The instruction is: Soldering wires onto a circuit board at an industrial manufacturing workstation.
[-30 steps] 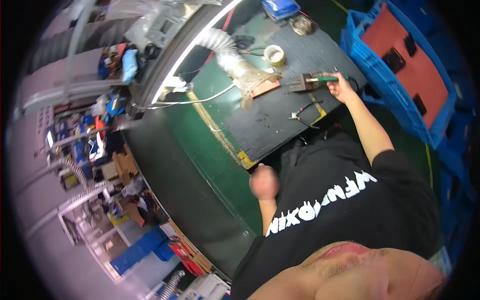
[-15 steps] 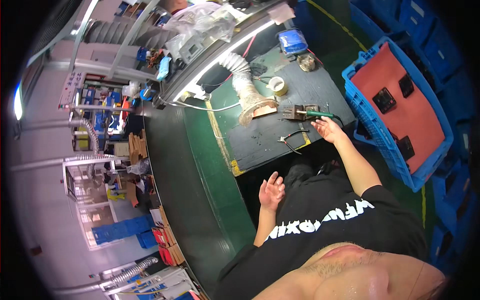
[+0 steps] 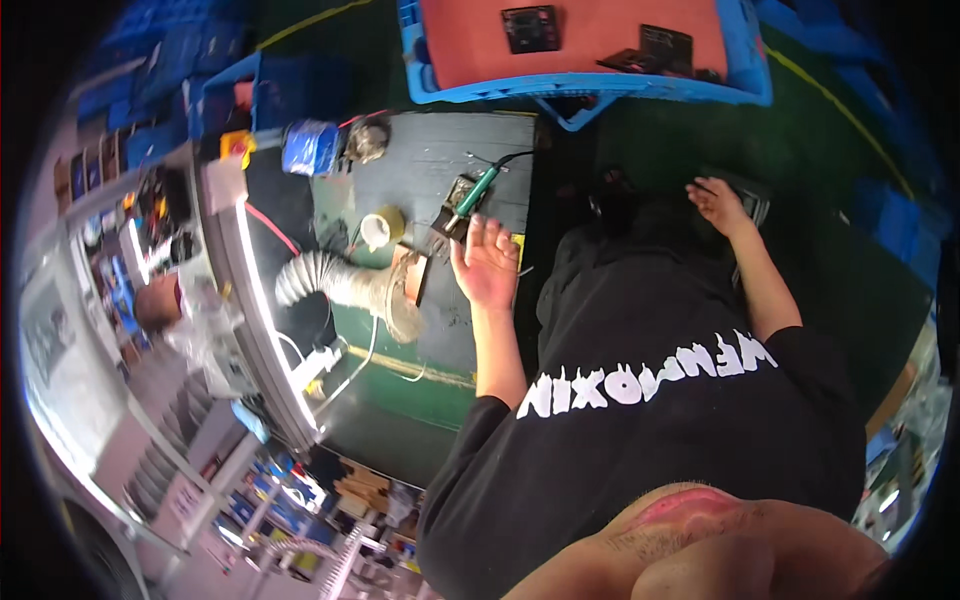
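Observation:
My left hand [image 3: 487,265] is open, palm up and fingers spread, over the edge of the dark bench [image 3: 450,335]. It holds nothing. Just beyond its fingertips, a green-handled soldering iron [image 3: 483,188] rests on a small metal stand [image 3: 446,218]. A roll of tape [image 3: 382,228] stands left of the stand. The flared end of a flexible duct hose [image 3: 345,285] lies beside my left wrist. Off to the right, away from the bench, my right hand [image 3: 720,207] is open with loosely bent fingers and nothing visible in it. A dark, grey-edged object [image 3: 757,205] is close behind it.
Beyond the bench stands a blue crate [image 3: 590,92] with an orange-pink liner [image 3: 620,35] and several flat black parts [image 3: 530,29]. A blue wrapped bundle [image 3: 311,147] sits at the bench's far left corner. A lit shelf edge [image 3: 262,290] borders the left side.
My view has turned right, so the bench now lies left and the crate ahead. My right hand has left the soldering iron's side; my left hand is now near it.

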